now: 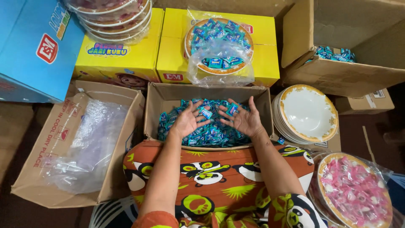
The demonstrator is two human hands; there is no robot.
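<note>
A cardboard box point(154, 112) in front of me is filled with small blue-wrapped candies point(211, 131). My left hand point(187, 119) and my right hand point(243, 119) hover over the candies, palms facing each other and fingers spread. A few blue candies sit loosely between the fingertips of both hands. Past the box, a gold-rimmed plate of blue candies point(218, 44) wrapped in clear plastic rests on yellow boxes point(173, 50).
A stack of empty white gold-rimmed plates point(308, 113) stands to the right. A bagged plate of pink candies point(354, 192) lies at lower right. An open carton with clear plastic bags point(90, 143) is on the left. More wrapped plates point(114, 19) are stacked at the back left, and a large carton point(337, 50) holds more blue candies.
</note>
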